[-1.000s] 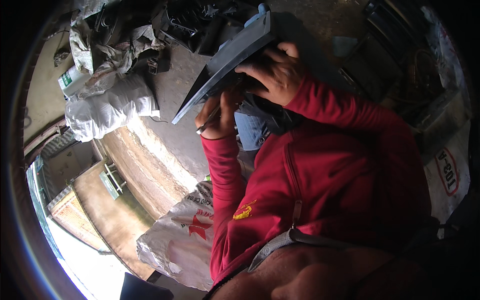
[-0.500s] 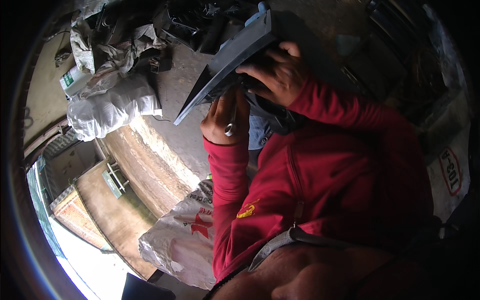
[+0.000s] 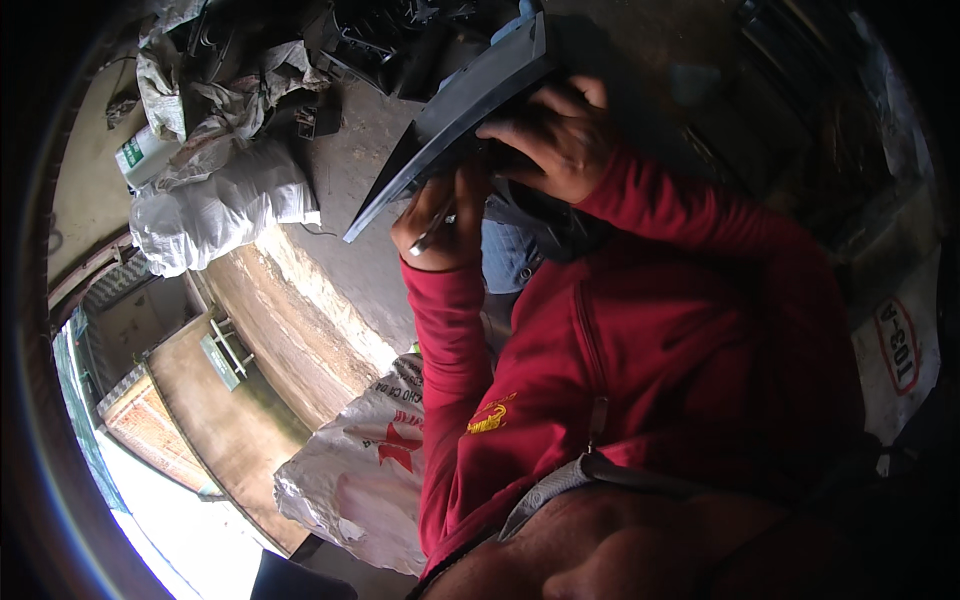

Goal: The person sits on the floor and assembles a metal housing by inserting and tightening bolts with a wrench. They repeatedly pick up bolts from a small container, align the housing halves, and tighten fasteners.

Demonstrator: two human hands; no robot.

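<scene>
- Now the dark panel (image 3: 470,100) tilts in front of the red jacket (image 3: 660,340)!
- Left hand (image 3: 440,225), just below, clamped on a metal tool (image 3: 424,240).
- Right hand (image 3: 560,140) bent at the panel's shaded side; its grip, can't tell.
- White bundle (image 3: 225,210) off to the left.

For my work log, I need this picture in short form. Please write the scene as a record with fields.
Left hand: closed around a shiny metal tool, close to the panel's underside
Right hand: at the panel's near side; exact grip hidden in shadow
Workpiece: dark grey panel, tilted
Clothing: red jacket
Left side: white bundle, sack with red star
Lighting: bright at lower left, dark at right
</scene>
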